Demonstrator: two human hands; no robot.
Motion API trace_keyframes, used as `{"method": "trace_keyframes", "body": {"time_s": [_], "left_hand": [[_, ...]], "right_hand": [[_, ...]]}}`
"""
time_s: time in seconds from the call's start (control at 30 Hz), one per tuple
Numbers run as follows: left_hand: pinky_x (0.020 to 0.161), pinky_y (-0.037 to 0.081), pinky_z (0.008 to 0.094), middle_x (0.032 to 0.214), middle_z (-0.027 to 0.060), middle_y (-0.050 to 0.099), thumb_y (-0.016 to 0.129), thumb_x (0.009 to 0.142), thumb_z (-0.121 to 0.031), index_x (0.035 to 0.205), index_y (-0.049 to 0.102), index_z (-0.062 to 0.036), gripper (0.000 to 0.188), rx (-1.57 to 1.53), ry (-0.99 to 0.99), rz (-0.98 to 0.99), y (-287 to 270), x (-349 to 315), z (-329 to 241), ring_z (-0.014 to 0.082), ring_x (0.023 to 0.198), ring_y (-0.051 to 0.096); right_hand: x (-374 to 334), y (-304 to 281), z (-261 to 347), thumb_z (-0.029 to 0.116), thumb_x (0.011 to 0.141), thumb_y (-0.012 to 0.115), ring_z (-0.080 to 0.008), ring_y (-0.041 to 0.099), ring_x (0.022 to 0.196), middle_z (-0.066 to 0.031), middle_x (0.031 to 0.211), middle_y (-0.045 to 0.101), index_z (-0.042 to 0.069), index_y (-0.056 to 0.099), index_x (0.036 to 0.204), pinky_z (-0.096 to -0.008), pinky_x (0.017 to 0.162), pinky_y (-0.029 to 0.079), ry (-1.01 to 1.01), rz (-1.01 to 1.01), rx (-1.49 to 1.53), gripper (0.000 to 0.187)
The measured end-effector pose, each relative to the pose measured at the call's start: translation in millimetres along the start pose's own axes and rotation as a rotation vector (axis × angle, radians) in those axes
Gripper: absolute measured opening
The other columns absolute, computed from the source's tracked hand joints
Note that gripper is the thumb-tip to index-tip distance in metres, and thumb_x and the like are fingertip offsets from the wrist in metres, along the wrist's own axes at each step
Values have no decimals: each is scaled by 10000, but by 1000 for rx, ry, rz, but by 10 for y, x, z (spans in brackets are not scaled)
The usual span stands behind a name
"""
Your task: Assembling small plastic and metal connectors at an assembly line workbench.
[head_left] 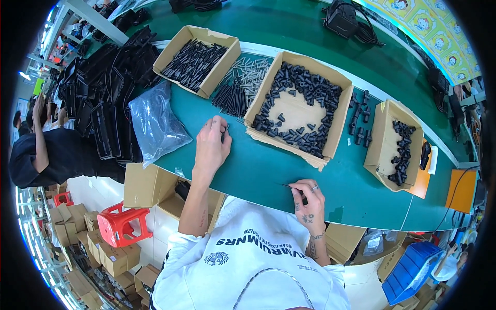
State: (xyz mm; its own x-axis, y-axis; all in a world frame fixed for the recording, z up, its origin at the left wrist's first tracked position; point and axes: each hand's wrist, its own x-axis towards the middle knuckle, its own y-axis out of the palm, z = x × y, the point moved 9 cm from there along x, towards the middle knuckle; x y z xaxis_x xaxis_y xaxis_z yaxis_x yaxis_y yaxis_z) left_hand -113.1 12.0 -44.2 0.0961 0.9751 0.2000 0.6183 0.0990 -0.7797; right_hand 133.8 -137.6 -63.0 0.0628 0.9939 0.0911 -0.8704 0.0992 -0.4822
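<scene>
My left hand [211, 147] rests on the green table with its fingers curled, just below a pile of black rods [230, 99]. Something small and dark shows at its fingertips, too little to name. Nearer the table's front edge, my right hand [309, 202] pinches a thin dark pin [285, 185] between thumb and forefinger, its tip pointing left. Silvery pins [251, 75] lie loose beside the black rods. Straight ahead stands a cardboard tray [338, 135] of black stepped plastic sleeves. Another cardboard box [226, 64], behind my left hand, holds many slim black rods.
A clear plastic bag [156, 124] and stacked black housings [103, 88] lie at left. Several black sleeves [356, 116] stand between the tray and a smaller box [380, 150] at right. Below are a red stool [121, 225] and a blue bin [411, 271]. A person [49, 155] is at far left.
</scene>
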Motion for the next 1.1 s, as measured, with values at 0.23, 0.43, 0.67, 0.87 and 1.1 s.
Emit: {"method": "trace_keyframes", "body": {"time_s": [0.23,0.43,0.67,0.87,1.1], "left_hand": [[771,488,439,907,172,569,649,780,14,1033,664,45,255,162,182,-28,0,-131,-155,346,853,571],[772,475,424,930,160,568,680,854,-76,1010,691,58,206,230,226,-104,30,-231,-272,325,861,558],[765,487,428,870,153,581,628,866,-11,898,588,14,56,225,246,-85,-5,-178,-222,348,810,574],[738,530,351,874,125,679,647,896,-7,1020,623,34,133,-358,-1,138,68,-178,-40,262,829,661],[772,523,285,927,80,670,659,925,-42,1172,637,22,257,-1890,-575,373,519,-481,-450,168,844,608]], "right_hand": [[22,7,-3,-32,858,654,-270,621,823,-118,935,652,10,678,940,-340,661,505,-37,1,-26,95],[40,14,30,-35,847,662,-273,619,810,-121,922,658,8,680,938,-341,658,503,-54,5,-43,103],[38,1,31,-30,840,666,-312,630,814,-138,889,661,4,684,955,-381,720,513,-18,8,-13,122],[56,-29,47,-31,837,692,-249,649,773,-130,893,672,5,707,968,-314,642,522,10,-22,5,137],[161,10,227,-68,829,728,-159,656,733,-129,895,693,-45,712,990,-253,632,529,-20,-164,504,163]]}}
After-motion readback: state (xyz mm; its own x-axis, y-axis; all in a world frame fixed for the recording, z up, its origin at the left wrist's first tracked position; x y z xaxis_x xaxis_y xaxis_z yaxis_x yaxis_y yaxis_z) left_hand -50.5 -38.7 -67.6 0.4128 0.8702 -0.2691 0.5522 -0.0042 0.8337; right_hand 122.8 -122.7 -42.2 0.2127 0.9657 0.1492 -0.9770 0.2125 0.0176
